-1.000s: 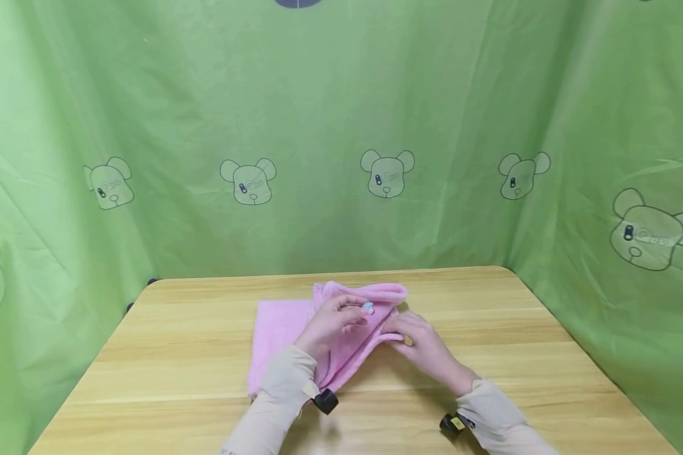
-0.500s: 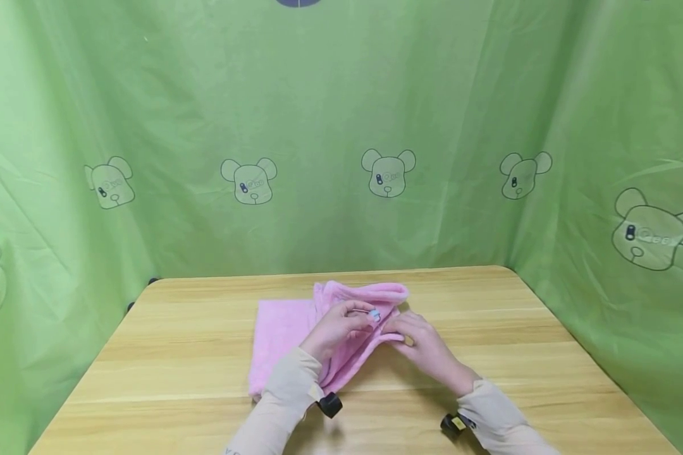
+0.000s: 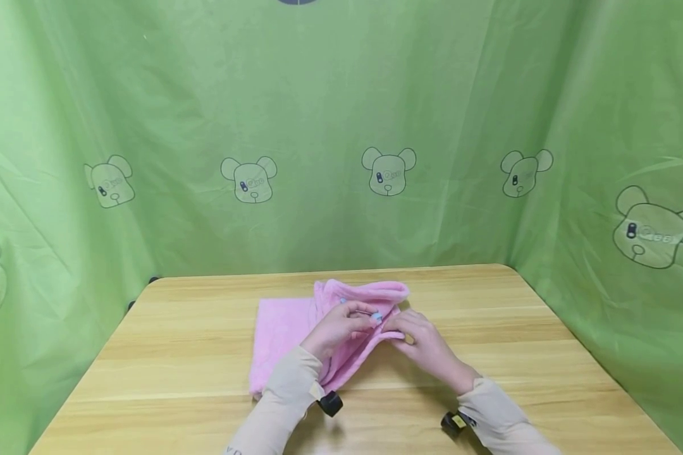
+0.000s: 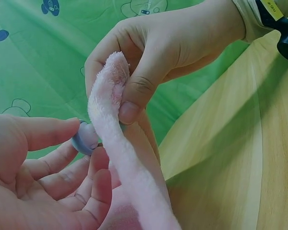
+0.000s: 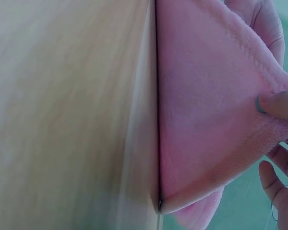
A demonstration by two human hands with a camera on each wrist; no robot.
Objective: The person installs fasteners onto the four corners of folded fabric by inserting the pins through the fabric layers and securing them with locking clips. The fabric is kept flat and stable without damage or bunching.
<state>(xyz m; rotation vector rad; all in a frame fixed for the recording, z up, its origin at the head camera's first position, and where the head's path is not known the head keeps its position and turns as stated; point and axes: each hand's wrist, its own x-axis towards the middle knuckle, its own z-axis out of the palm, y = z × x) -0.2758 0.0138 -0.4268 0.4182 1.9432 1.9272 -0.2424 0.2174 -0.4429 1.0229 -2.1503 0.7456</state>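
A pink plush cloth (image 3: 281,335) lies folded on the table, its right part raised into a loose open fold. My right hand (image 3: 424,346) pinches the raised edge between thumb and fingers. Under the right thumb, a bit of blue (image 5: 260,104) shows against the cloth. My left hand (image 3: 336,328) is beside that edge, thumb and finger pinching a small round blue piece (image 4: 85,138) with a whitish bump; its exact kind I cannot tell. In the left wrist view this piece is right at the cloth's edge, and the other left fingers are loosely bent.
The wooden table (image 3: 176,354) has rounded far corners. Green curtain (image 3: 319,234) printed with bear heads hangs behind it and on both sides. Black wrist cameras sit on the left wrist (image 3: 330,403) and right wrist (image 3: 451,424). Thin thread (image 5: 272,211) shows near the left fingers.
My left hand has shifted slightly right and down with the blue piece, closer to the pinched cloth edge. My right hand and the cloth stay almost still.
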